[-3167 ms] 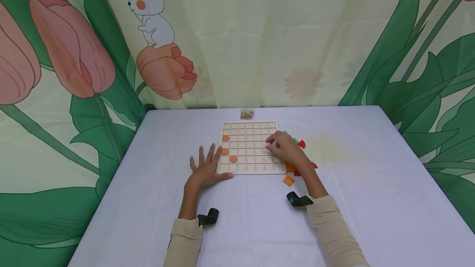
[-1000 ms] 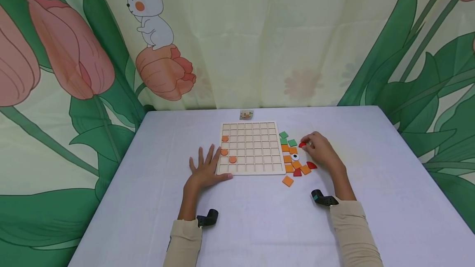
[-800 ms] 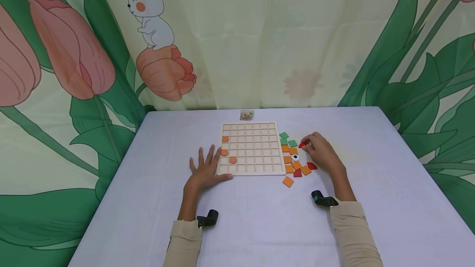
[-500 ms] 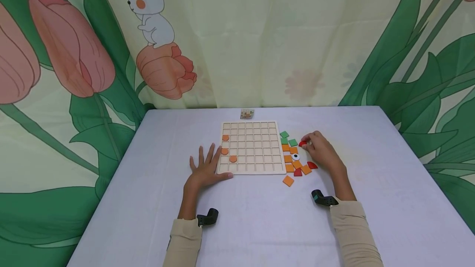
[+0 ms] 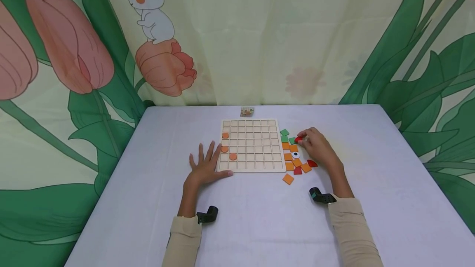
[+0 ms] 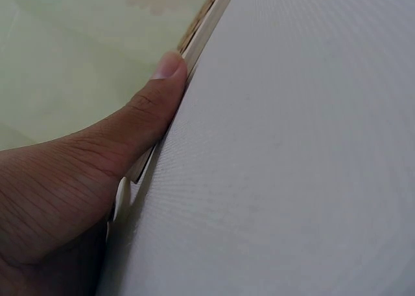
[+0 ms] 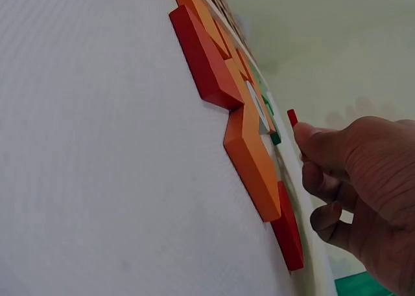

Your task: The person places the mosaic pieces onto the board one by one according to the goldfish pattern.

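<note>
A pale wooden grid board [image 5: 256, 138] lies on the white table, with round orange pieces [image 5: 233, 156] in three cells on its left side. My left hand [image 5: 203, 171] rests spread at the board's lower left corner, its thumb [image 6: 146, 108] along the near edge. Right of the board, my right hand [image 5: 316, 145] pinches a small red piece [image 7: 292, 117] between thumb and index finger. The right wrist view has this piece raised off the tabletop, most of it hidden by the thumb. From above it overlaps a green square [image 5: 292, 140].
Several orange squares [image 5: 288, 179], green squares [image 5: 284, 132], a white disc with a black centre [image 5: 295, 155] and two more red pieces [image 5: 312, 163] lie beside the board. Behind it stands a small patterned card [image 5: 247, 112]. A printed curtain [image 5: 252, 44] hangs beyond the table.
My right hand has gone from over the board's right side to the loose pieces, gripped the red piece, and now shifted slightly left with it. My left hand stays put.
</note>
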The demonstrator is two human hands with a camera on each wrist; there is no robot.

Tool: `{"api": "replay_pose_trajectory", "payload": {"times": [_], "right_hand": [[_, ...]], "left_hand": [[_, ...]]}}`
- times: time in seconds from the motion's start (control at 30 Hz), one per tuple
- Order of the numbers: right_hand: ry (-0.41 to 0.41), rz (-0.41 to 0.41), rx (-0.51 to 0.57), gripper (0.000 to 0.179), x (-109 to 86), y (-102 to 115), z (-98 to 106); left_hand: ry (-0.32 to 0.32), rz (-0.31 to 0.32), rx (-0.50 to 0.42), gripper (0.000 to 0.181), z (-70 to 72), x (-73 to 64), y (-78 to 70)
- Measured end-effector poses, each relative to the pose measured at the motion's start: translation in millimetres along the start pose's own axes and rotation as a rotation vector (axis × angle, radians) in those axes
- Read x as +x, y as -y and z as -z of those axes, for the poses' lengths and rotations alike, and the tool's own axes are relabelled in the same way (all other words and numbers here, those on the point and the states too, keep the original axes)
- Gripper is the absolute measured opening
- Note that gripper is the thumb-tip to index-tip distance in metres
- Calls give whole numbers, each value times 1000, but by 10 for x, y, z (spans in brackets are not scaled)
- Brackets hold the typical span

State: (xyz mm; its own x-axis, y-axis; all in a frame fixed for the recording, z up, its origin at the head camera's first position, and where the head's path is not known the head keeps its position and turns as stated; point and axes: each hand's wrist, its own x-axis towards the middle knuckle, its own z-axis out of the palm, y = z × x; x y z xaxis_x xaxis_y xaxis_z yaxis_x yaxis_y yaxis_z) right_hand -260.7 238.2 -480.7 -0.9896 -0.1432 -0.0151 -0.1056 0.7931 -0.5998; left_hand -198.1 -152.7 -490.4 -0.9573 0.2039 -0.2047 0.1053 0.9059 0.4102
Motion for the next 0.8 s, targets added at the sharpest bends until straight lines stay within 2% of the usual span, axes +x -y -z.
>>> {"api": "replay_pose_trajectory", "payload": {"times": [0.2,0.4,0.8], "right_hand": [[4,42,38,28,93,140,-46],[11,120,21,28,171,274,-136],[72,220,46,23,306,550,-359]], "left_hand": [[-3,-4,2,110,27,2,-17],[0,-8,8,111,1,32,19],[13,10,15,111,-22,33,20]]}}
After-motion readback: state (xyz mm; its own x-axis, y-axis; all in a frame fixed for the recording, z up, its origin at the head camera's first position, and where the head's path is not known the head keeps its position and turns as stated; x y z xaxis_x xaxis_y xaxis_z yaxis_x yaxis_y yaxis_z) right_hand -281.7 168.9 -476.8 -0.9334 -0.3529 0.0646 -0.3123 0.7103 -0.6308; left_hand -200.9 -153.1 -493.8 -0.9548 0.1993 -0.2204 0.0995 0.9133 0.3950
